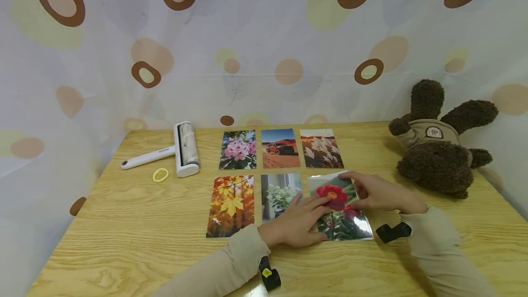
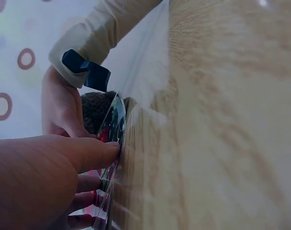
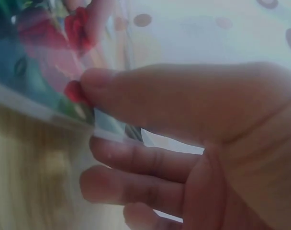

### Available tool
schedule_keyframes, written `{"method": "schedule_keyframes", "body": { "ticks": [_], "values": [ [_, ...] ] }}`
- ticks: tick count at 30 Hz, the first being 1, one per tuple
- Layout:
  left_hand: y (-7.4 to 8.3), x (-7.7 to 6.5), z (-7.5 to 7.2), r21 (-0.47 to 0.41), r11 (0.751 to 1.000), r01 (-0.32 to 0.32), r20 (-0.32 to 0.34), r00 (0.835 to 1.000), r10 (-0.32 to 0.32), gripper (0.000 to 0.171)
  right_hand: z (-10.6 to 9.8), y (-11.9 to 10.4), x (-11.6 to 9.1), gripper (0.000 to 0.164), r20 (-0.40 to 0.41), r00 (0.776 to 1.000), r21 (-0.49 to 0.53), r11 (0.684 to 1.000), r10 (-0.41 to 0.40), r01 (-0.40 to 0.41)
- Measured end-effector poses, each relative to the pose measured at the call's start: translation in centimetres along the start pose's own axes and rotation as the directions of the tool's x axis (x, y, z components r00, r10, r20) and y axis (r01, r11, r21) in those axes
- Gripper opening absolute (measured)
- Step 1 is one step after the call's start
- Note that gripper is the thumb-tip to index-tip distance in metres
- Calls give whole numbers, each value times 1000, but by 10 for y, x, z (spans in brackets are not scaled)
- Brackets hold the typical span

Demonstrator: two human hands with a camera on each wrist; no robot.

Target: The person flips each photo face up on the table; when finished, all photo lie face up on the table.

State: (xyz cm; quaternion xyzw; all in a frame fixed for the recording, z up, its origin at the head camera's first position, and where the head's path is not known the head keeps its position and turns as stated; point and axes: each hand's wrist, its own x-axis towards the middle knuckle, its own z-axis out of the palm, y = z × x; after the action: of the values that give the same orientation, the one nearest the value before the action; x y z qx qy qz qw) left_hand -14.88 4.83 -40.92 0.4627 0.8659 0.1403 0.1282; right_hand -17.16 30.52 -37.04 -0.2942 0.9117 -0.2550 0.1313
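A photo of a red flower (image 1: 338,228) in a clear, glossy sleeve lies at the front right of two rows of photos. Across its left part rests my left hand (image 1: 299,223), fingers spread and fairly straight; the left wrist view has its thumb (image 2: 100,152) at the sleeve's near edge. My right hand (image 1: 377,191) holds the sleeve by its upper right side, thumb (image 3: 150,98) on top and other fingers around the edge. Part of the white-flower photo (image 1: 272,189) is hidden behind my left hand. The maple-leaf photo (image 1: 227,196) lies left of it.
Behind stand the pink-flower photo (image 1: 238,149), the car photo (image 1: 281,148) and the reed photo (image 1: 321,149), all flat. A white lint roller (image 1: 185,148) and a yellow ring (image 1: 161,175) lie at left. At right sits a brown plush toy (image 1: 437,164).
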Motion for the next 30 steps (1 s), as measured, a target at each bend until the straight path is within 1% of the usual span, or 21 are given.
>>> {"method": "schedule_keyframes", "body": {
  "ticks": [3, 6, 14, 20, 30],
  "values": [
    [1, 2, -1, 18, 1000, 2, -1, 1000, -2, 59, 0, 2, 0, 66, 10, 999, 13, 999, 32, -32],
    [2, 4, -2, 27, 1000, 2, 2, 1000, -2, 58, 0, 2, -1, 66, 13, 998, -1, 998, 62, -62],
    [0, 2, -3, 29, 999, 40, 49, 998, -42, 59, 4, 1, 1, 64, 19, 995, -19, 995, 97, -97],
    [-2, 1, -1, 18, 998, 54, 41, 998, -55, 59, 8, -1, 4, 61, 8, 993, -64, 991, 117, -116],
    [-4, -1, 1, 14, 999, 52, 34, 998, -53, 58, 14, -3, 8, 61, -4, 985, -76, 982, 171, -170]
  ]
}}
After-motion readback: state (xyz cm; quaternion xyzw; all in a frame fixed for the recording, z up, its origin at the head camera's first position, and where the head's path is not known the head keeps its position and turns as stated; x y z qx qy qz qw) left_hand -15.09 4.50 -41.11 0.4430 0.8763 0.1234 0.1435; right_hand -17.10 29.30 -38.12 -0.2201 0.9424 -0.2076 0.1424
